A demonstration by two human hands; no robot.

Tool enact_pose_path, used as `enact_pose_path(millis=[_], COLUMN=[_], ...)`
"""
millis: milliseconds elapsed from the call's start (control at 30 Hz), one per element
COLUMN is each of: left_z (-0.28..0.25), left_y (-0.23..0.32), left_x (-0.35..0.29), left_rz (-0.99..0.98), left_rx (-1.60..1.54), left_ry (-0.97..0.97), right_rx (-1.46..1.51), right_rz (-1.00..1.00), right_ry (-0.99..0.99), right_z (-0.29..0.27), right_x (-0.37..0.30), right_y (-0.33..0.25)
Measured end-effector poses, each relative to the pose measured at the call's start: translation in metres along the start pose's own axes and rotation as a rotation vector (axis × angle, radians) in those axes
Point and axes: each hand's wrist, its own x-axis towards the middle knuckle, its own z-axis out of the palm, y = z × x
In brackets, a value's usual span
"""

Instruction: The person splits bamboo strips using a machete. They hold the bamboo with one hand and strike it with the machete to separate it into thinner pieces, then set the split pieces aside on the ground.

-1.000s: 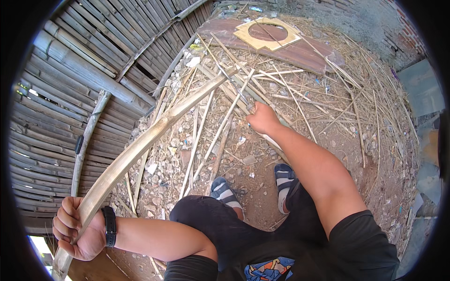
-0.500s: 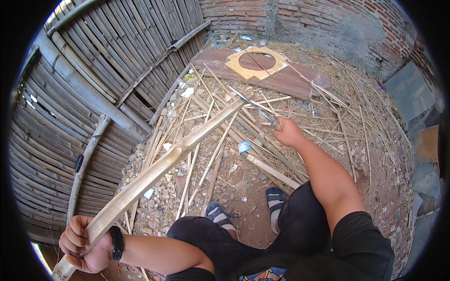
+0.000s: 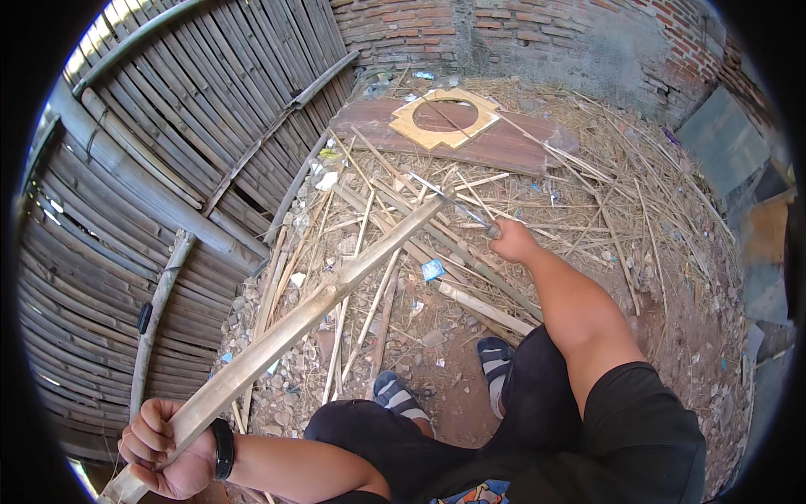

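A long split length of bamboo (image 3: 290,330) slants from the lower left up to the middle of the view. My left hand (image 3: 168,449) is wrapped round its near end. In my right hand (image 3: 514,241) is the handle of a long-bladed knife (image 3: 453,199), closed in my fist. The blade points up and to the left, and it meets or crosses the bamboo's far end; whether it is cutting in cannot be told. Beneath them, several thin bamboo strips (image 3: 361,328) lie scattered on the ground.
A slatted bamboo wall (image 3: 126,311) rises on the left, a brick wall (image 3: 537,38) at the back. A brown board (image 3: 520,147) lies under a yellowish panel (image 3: 407,126) with a round hole. Metal sheets (image 3: 724,147) lean at the right. My sandalled feet (image 3: 399,395) rest on stony ground.
The knife and my right hand have dropped slightly. The bamboo's far end sits a little lower, and my left hand has shifted slightly right. Both grips stay closed.
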Motion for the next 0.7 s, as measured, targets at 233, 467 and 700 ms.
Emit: enact_pose_path(millis=[233, 467, 700], left_z=[-0.012, -0.003, -0.008], left_y=[0.003, 0.013, -0.009], left_x=[0.002, 0.003, 0.0], left_rz=[0.034, 0.028, -0.023], left_rx=[-0.006, 0.052, 0.062], left_ry=[0.028, 0.039, 0.034], right_rx=[-0.023, -0.207, -0.225], right_rz=[-0.035, -0.568, 0.086], right_ry=[0.028, -0.053, 0.079], right_z=[-0.001, 0.003, 0.0], right_x=[-0.005, -0.022, 0.008], right_y=[-0.044, -0.112, 0.005])
